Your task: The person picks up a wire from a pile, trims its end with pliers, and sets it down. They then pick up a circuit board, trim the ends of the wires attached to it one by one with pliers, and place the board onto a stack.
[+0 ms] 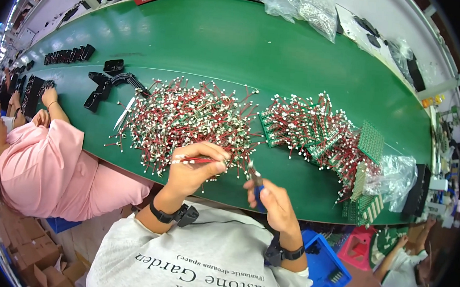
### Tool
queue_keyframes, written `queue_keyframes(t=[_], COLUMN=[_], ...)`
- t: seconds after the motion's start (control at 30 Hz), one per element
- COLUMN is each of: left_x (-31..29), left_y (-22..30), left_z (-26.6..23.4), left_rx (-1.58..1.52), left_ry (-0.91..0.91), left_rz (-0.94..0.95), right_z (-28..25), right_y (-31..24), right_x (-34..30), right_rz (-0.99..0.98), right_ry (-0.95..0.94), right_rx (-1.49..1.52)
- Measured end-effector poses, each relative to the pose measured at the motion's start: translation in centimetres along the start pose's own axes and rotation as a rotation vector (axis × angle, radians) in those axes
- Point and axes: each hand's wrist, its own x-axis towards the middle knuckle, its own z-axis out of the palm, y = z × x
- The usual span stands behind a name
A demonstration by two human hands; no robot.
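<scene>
My left hand (191, 177) pinches a small bunch of red wires (190, 160) with white connectors, at the near edge of a large heap. That heap (189, 119) is made of small pale parts with red wires and white connectors, spread over the green tabletop (216, 41). Just to the right, my right hand (279, 206) is closed round cutting pliers (259, 192) with blue handles. Their metal jaws point up and away from me, close to the right side of my left hand. Whether the jaws touch any part, I cannot make out.
Green circuit-board panels (371, 141) with wired pieces lie to the right, beside a clear plastic bag (398, 176). A white pointed tool (125, 115) and black trays (99, 91) are left of the heap. A person in pink (52, 168) sits at left. A blue bin (328, 270) stands below right.
</scene>
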Motion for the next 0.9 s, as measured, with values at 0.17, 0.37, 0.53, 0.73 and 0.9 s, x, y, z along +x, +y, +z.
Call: queue_keyframes(t=[0.17, 0.37, 0.53, 0.73, 0.9], left_x=[-0.7, -1.1, -0.5, -0.1, -0.3], left_y=[1.2, 2.4, 3.2, 3.7, 4.1], left_z=[-2.3, -2.0, -1.2, -1.7, -2.4], left_rx=[0.129, 0.262, 0.343, 0.447, 0.430], left_ry=[0.143, 0.139, 0.074, 0.097, 0.167], left_rz=[0.088, 0.051, 0.147, 0.241, 0.235], right_z=[0.9, 1.2, 1.5, 1.0, 1.1], right_y=[-3.1, -2.5, -2.8, -4.9, -6.0], right_x=[3.7, 3.6, 3.3, 5.2, 7.2], right_rz=[-0.231, -0.217, -0.235, -0.215, -0.229], right_ry=[0.270, 0.207, -0.024, -0.177, -0.253], right_rx=[-0.726, -0.631, -0.474, -0.517, -0.554])
